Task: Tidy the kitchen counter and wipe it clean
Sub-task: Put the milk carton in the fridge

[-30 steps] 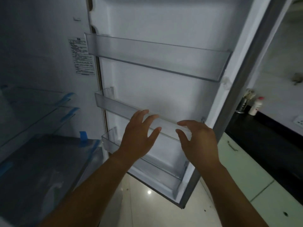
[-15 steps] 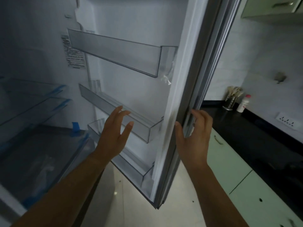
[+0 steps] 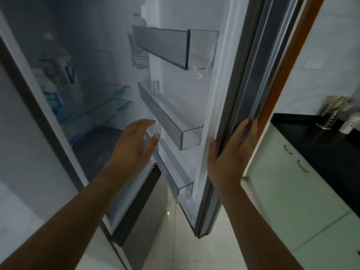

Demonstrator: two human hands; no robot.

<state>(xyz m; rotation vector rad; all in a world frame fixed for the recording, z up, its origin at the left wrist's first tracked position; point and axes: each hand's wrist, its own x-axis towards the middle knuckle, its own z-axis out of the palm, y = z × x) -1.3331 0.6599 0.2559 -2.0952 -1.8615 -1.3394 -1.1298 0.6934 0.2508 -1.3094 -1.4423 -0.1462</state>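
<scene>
The fridge door [image 3: 231,78] stands partly open, its clear door bins [image 3: 171,125] holding nothing. My right hand [image 3: 229,152] grips the door's outer edge, thumb on the inner seal and fingers round the outside. My left hand [image 3: 134,145] hovers with relaxed fingers in the gap between the fridge body and the door, holding nothing. The black kitchen counter [image 3: 311,145] lies to the right behind the door.
Inside the fridge, bottles [image 3: 56,78] stand on a glass shelf [image 3: 101,98]. A metal utensil holder [image 3: 331,114] and a white bottle [image 3: 350,123] sit at the counter's back. Pale green cabinet doors [image 3: 292,191] run under the counter. The tiled floor [image 3: 185,250] is below.
The door has swung toward the fridge body. My right hand moved from the middle door bin to the door's outer edge. My left hand left the bin and hangs free.
</scene>
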